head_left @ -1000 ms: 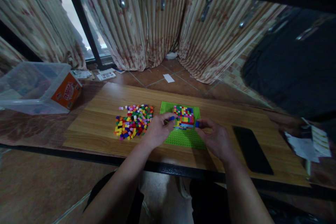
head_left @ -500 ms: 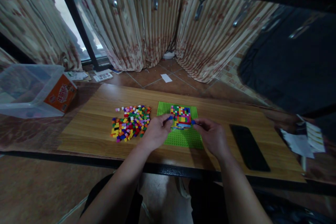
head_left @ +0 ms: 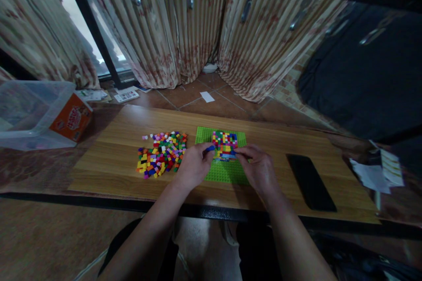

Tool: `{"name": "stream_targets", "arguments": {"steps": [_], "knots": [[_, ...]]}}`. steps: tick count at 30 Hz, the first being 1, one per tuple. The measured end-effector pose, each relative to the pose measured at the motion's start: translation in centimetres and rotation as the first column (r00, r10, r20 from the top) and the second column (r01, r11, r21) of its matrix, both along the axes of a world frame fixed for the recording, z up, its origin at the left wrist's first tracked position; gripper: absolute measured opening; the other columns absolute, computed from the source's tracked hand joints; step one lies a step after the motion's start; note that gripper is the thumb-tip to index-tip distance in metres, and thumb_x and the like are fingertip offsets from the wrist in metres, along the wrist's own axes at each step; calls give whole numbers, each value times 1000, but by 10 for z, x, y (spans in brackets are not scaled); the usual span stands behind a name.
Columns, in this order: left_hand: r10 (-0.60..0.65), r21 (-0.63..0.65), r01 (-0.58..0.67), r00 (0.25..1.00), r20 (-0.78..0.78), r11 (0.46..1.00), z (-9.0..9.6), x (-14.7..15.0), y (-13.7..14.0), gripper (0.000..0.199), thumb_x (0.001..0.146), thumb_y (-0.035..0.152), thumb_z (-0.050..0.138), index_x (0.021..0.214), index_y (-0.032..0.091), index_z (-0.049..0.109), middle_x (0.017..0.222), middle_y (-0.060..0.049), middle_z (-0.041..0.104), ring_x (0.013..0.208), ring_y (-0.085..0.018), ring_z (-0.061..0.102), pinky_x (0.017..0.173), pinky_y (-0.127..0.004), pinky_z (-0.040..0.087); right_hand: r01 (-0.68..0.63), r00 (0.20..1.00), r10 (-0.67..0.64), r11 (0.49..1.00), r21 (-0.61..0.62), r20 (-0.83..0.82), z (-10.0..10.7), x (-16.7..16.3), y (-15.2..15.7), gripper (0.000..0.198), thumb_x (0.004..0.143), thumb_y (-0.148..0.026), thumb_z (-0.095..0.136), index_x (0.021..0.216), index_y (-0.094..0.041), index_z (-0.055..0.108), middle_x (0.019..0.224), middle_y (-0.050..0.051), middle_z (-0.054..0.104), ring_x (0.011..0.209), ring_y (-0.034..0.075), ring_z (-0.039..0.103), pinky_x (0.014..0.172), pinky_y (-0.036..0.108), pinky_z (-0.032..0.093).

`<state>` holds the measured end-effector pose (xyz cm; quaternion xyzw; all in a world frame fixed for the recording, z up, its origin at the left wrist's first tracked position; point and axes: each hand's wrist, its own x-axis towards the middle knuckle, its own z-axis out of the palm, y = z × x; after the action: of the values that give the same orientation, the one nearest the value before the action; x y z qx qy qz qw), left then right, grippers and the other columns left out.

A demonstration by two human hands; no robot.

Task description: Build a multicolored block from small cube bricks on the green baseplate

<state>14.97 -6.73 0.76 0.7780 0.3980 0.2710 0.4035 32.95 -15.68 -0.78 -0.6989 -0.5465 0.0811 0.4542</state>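
A green studded baseplate (head_left: 227,174) lies on the wooden board, bearing a block of small multicoloured toy bricks (head_left: 224,142). At the left side of this block, my left hand (head_left: 194,163) is closed in a pinch on a dark blue brick (head_left: 209,148). My right hand (head_left: 259,164) has thumb and fingertips together at the block's right front corner, on a small blue brick (head_left: 234,152) that seems to touch the block. The fingers partly cover that brick. Left of the baseplate a loose pile of mixed-colour bricks (head_left: 165,153) is spread out.
A black flat slab (head_left: 311,182) like a phone or tablet lies right of the baseplate. A clear plastic bin (head_left: 36,114) with an orange label stands far left. Papers (head_left: 372,175) lie at the right, beyond the wooden board (head_left: 108,153). Metal clips hang overhead.
My right hand has moved left, bringing its blue brick from beside the block to the block's right front corner. My left hand still pinches its blue brick. The view has shifted slightly.
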Motion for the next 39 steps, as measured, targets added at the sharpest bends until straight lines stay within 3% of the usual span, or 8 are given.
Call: {"name": "stream_targets", "arguments": {"steps": [6,14,19,22,28,39], "knots": [[-31,-1,31,999,7,1000,2,1,-2,30,90,30,51,104,16,73,69,-1,67,55,-13,54,57,-25,43,48,994,-47,999,1,-97,-3,-4,4,15,81,-29,64,83,-23,78,84,5,71,77,19,66,72,34,52],[-23,-17,24,999,39,1000,4,2,-2,28,91,24,49,102,16,73,93,-6,74,81,-19,67,78,-30,50,81,964,-81,997,-12,-252,-13,-3,5,15,77,-34,69,80,-24,78,85,5,74,79,21,67,76,36,52],[-66,-27,68,997,41,997,2,5,-7,23,89,23,52,96,18,72,76,-1,69,61,-14,58,62,-27,46,50,947,-54,999,-22,-316,-14,-1,5,16,74,-36,71,84,-25,78,88,4,75,81,21,68,78,37,53],[-93,-31,95,993,76,995,1,7,-9,19,88,22,54,94,19,72,73,-1,67,65,-15,58,62,-26,45,49,933,-46,999,1,-358,-12,2,5,20,73,-36,73,88,-24,78,87,4,75,79,20,67,76,36,54],[-94,14,93,995,32,996,3,11,-13,15,87,19,56,92,19,69,84,-3,71,71,-16,62,69,-28,48,200,886,-186,980,-12,-424,-6,9,5,26,74,-41,70,88,-20,75,82,5,75,76,20,68,72,35,53],[-115,96,114,993,4,989,-2,22,-16,9,86,22,58,89,22,67,83,-1,71,71,-16,63,68,-28,47,197,877,-194,980,-39,-439,-8,6,5,28,77,-46,67,84,-20,73,81,5,75,75,20,68,70,34,53]]}}
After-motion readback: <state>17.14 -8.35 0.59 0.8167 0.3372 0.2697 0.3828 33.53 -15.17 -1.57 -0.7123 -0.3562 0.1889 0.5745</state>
